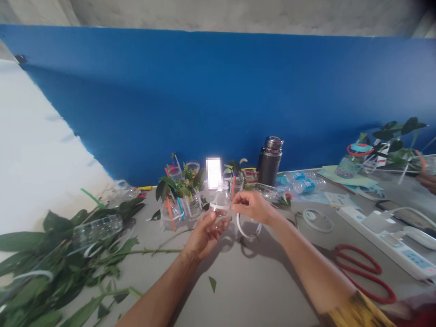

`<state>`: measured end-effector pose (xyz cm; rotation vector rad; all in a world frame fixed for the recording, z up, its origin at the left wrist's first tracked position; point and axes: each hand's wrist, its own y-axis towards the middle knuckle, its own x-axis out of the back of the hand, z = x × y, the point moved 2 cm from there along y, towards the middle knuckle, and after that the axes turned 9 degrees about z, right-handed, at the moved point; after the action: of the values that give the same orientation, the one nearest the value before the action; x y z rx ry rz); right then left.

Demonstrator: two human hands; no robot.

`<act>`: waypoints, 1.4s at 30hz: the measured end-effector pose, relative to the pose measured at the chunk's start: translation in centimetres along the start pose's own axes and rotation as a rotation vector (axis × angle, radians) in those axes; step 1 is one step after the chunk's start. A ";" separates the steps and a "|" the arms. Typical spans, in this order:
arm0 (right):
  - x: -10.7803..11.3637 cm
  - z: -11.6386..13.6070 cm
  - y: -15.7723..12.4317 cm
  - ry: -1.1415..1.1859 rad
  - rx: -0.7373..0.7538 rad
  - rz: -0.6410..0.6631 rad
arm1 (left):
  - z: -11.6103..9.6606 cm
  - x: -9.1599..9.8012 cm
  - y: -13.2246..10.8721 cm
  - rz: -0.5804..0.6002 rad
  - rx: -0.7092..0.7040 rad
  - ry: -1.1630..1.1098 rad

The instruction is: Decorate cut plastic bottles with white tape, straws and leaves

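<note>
In the middle of the head view, my left hand (206, 236) is closed around a clear plastic bottle (221, 200), with its narrow end upward. A thin white strip (248, 235) runs round the bottle and hangs in a loop below my right hand (254, 206). The fingers of that hand pinch the strip at the bottle's right side. Clear containers with leafy cuttings (182, 193) and coloured straws stand just behind my left hand. A small leaf piece (212, 284) lies on the table in front.
Leafy branches (37, 254) cover the left side. A dark thermos (269, 163) and water bottles (308, 185) stand or lie at the back. On the right are red-handled scissors (361, 268), a power strip (384, 240) and a white coil (318, 220). Another person's hand (427, 181) shows far right.
</note>
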<state>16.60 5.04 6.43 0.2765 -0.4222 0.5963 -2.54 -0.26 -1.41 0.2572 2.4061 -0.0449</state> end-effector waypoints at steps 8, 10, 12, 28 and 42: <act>0.4 -0.1 -0.4 -0.063 0.036 0.011 | -0.5 0.2 0.0 0.047 0.092 -0.125; 0.4 -0.4 -0.4 -0.106 0.031 -0.006 | -0.6 0.0 0.0 0.058 0.114 -0.144; 0.3 -0.6 -0.4 -0.137 0.022 -0.011 | -0.6 -0.1 -0.1 0.055 0.123 -0.151; -0.3 -1.2 -0.1 -0.061 -0.004 -0.009 | -0.6 -0.1 -0.4 0.075 0.161 -0.132; -0.5 -1.2 -0.1 0.115 0.016 0.149 | -0.7 1.1 -0.4 0.264 0.282 -0.098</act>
<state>16.61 5.15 5.17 0.2254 -0.3286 0.7581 -3.84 -0.43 -1.62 0.6845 2.2458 -0.2708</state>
